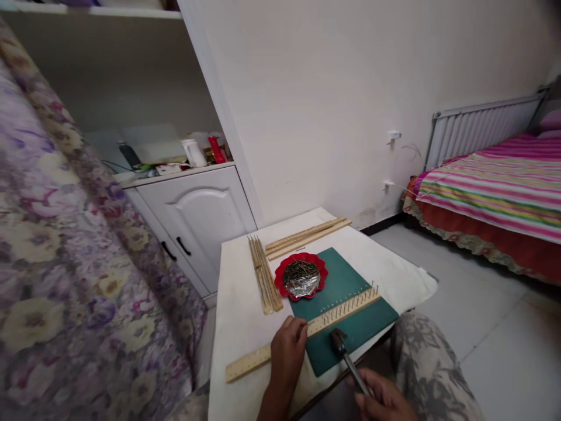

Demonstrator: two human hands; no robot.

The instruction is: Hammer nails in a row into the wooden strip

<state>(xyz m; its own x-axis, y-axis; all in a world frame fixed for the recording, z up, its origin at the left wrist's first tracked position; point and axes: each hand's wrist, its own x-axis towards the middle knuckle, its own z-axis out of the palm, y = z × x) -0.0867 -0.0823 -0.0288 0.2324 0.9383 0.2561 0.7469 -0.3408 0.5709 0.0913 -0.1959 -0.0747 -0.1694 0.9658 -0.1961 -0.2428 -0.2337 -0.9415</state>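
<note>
A long wooden strip [249, 363] lies slantwise across a green mat [346, 270], with several nails [350, 304] standing upright along its right part. My left hand [288, 345] rests over the strip, left of the nails. Its thumb and forefinger are pinched together; whatever is between them is hidden. My right hand [382, 397] grips the handle of a hammer [353, 367]. The hammer's head is just in front of the strip, apart from the nails. Behind the strip, a red scalloped dish [280, 283] full of loose nails [302, 276] sits partly on the mat.
More wooden strips [307, 237] lie along the back of the white-covered table [236, 275]. Several strips with nails [263, 275] lie left of the dish. A floral curtain [87, 263] and cabinet [201, 219] stand left; a bed [495, 181] is at far right.
</note>
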